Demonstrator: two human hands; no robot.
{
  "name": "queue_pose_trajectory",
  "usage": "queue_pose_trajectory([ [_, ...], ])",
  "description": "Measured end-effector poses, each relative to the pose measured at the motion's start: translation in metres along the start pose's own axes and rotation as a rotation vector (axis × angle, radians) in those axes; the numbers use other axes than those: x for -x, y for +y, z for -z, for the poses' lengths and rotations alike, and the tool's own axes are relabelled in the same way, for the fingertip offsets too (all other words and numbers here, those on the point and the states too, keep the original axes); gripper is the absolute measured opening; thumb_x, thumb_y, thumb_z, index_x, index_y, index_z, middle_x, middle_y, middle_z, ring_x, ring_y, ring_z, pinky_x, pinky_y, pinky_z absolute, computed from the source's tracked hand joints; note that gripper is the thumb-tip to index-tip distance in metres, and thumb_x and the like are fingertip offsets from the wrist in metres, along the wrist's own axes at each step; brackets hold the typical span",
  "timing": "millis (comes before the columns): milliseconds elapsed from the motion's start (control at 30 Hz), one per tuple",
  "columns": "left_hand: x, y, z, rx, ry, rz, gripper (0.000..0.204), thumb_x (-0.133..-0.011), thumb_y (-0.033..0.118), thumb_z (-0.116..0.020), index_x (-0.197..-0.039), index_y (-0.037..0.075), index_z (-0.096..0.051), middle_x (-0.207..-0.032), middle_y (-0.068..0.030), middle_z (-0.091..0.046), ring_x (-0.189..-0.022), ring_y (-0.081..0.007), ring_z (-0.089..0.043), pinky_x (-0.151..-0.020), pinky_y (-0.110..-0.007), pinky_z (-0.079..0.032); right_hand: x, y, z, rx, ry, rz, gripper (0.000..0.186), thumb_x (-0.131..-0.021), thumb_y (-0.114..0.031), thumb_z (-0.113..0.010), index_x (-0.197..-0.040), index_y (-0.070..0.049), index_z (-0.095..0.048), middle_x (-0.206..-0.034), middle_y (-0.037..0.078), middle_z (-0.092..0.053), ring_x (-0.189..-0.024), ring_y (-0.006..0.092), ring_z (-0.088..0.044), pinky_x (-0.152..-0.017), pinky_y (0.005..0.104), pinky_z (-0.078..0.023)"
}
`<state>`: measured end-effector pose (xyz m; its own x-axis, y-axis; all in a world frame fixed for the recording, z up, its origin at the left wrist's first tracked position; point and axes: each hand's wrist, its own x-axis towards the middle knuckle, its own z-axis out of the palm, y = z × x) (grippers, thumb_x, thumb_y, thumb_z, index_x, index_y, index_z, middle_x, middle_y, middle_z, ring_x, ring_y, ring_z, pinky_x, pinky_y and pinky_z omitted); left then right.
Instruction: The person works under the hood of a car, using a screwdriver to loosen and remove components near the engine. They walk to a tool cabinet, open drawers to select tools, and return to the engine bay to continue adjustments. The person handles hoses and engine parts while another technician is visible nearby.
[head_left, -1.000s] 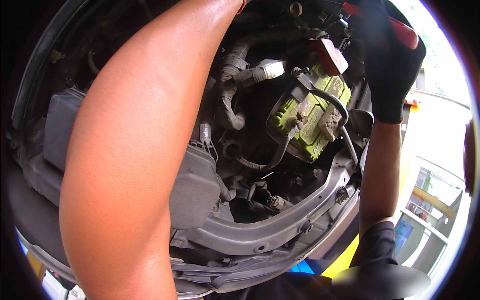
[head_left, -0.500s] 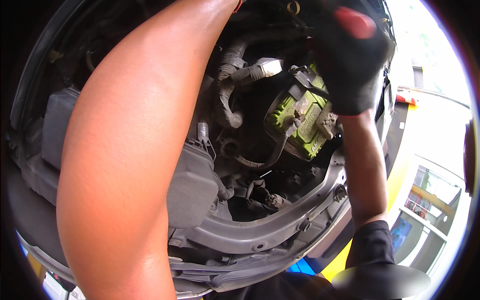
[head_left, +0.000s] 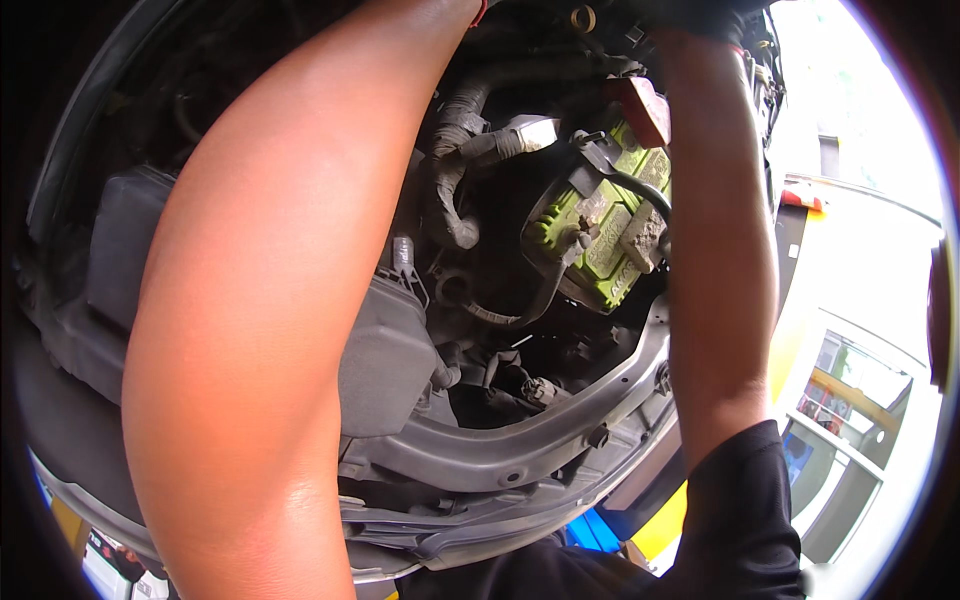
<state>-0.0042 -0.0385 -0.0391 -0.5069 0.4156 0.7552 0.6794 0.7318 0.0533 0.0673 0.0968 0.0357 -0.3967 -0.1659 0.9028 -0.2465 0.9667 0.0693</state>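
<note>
My left forearm (head_left: 250, 300) stretches up through the engine bay and out at the top edge. A red band (head_left: 480, 12) shows at the wrist, but the hand itself is out of view. My right forearm (head_left: 722, 230) also reaches far up. Only the lower part of my right hand (head_left: 705, 18), in a black glove, shows at the top edge; its fingers are cut off from sight. Below it, left of the forearm, lies a green car battery (head_left: 610, 262) with a cable on its near terminal. A red block-like piece (head_left: 645, 112) sits at the battery's far end.
A grey plastic housing (head_left: 385, 365) stands beside my left forearm. Taped hoses (head_left: 457, 130) run between my arms. The curved front crossmember (head_left: 460, 465) spans the near side. A light-coloured building with windows (head_left: 845, 400) is beyond the car's right side.
My right gloved hand has moved up and away, mostly out of the picture, uncovering the red piece at the battery's far end. My left arm has hardly moved.
</note>
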Motion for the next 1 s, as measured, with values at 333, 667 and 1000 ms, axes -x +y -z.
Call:
queue_pose_trajectory([
  [333,0.025,0.006,0.021,0.621,-0.007,0.382,0.037,-0.106,0.034,-0.054,-0.116,0.011,-0.08,-0.126,-0.0157,-0.079,-0.121,-0.0352,-0.073,-0.103,-0.046,-0.056,0.03,0.0,-0.022,0.109,-0.129,0.147,0.025,-0.088,-0.026,-0.082,-0.1,-0.006,-0.072,-0.091,0.007,-0.072,-0.078,0.0228,-0.068,-0.072,0.0357,-0.054],
  [667,0.0,-0.014,-0.001,0.304,-0.014,0.035,0.031,-0.107,0.034,-0.057,-0.114,0.015,-0.081,-0.12,-0.0149,-0.079,-0.117,-0.0331,-0.073,-0.101,-0.05,-0.056,0.031,0.065,0.052,0.215,-0.024,0.308,0.013,-0.094,-0.017,-0.072,-0.1,-0.006,-0.077,-0.094,0.008,-0.076,-0.08,0.0209,-0.071,-0.075,0.0341,-0.055],
  [1000,-0.013,-0.012,0.002,0.142,0.035,-0.096,0.047,-0.107,0.036,-0.065,-0.151,0.021,-0.061,-0.158,-0.0191,-0.058,-0.143,-0.0382,-0.057,-0.117,-0.054,-0.047,0.08,0.059,0.175,-0.255,-0.572,-0.202,0.022,-0.1,-0.008,-0.065,-0.12,-0.005,-0.075,-0.099,0.003,-0.073,-0.082,0.0128,-0.067,-0.072,0.0291,-0.053],
])
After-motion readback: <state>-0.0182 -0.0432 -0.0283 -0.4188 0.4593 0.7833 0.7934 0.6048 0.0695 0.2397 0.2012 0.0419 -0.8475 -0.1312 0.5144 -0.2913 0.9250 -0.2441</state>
